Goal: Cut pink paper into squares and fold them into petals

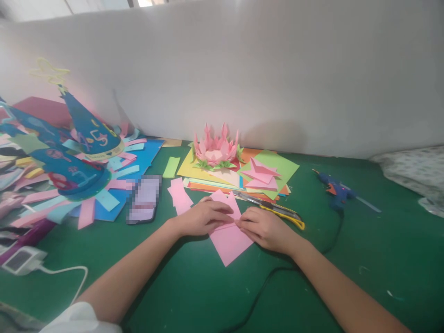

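A pink sheet of paper (229, 247) lies partly folded on the green table, one corner pointing toward me. My left hand (204, 216) grips its left side, fingers bent over the folded part. At the fold's right end, my right hand (265, 227) has its fingertips pinched on the same paper. Just beyond the right hand rests a yellow utility knife (284, 215), its far end close to the paper's upper edge. Loose pink paper pieces (180, 195) lie beyond the left hand. The parts of the sheet under my fingers are hidden.
A pink paper lotus (215, 152) sits on stacked coloured paper (194, 172), beside folded pink petals (262, 175). A blue glue gun (336, 187) lies right, its black cord (256, 298) crossing the table. Left are a phone (144, 199) and blue cone hats (90, 127).
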### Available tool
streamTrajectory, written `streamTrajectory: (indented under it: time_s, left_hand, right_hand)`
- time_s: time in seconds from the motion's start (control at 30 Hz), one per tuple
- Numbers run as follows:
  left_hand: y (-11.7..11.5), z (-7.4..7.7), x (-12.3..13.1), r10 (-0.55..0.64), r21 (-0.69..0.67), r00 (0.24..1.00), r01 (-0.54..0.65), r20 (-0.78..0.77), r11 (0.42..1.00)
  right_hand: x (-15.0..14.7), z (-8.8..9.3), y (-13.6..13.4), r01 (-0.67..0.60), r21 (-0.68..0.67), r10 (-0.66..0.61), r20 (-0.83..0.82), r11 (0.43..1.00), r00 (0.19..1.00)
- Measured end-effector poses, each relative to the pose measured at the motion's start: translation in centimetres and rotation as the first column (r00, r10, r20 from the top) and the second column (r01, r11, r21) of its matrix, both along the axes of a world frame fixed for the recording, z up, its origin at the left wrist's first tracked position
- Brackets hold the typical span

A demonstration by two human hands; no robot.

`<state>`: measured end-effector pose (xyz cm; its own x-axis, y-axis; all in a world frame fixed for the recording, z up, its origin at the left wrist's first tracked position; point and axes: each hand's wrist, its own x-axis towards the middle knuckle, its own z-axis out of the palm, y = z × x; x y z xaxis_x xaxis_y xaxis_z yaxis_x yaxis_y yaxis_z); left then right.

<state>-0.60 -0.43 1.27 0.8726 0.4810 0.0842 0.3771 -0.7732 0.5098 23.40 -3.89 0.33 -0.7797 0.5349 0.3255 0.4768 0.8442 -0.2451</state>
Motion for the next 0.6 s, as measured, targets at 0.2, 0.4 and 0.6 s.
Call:
streamTrajectory:
  time_s: [0.2,0.4,0.6]
  left_hand:
    - [-0.1,0.0,-0.1,0.010,-0.015,1.000,-0.010,0.000,1.000]
    - [0.0,0.0,0.0,0.009,-0.013,1.000,-0.009,0.001,1.000]
    - [0.0,0.1,0.0,0.010,-0.013,1.000,-0.010,-0.005,1.000]
  right_hand:
    - [0.5,0.1,0.1,-0.010,-0.021,0.010,0.001,1.000,1.000]
    - [1.4,-0.1,0.4,-0.009,-0.004,0.009,-0.049,1.000,0.999]
    - [1.3,-0.2,0.2,0.035,0.004,-0.034,-0.146,0.999,0.989]
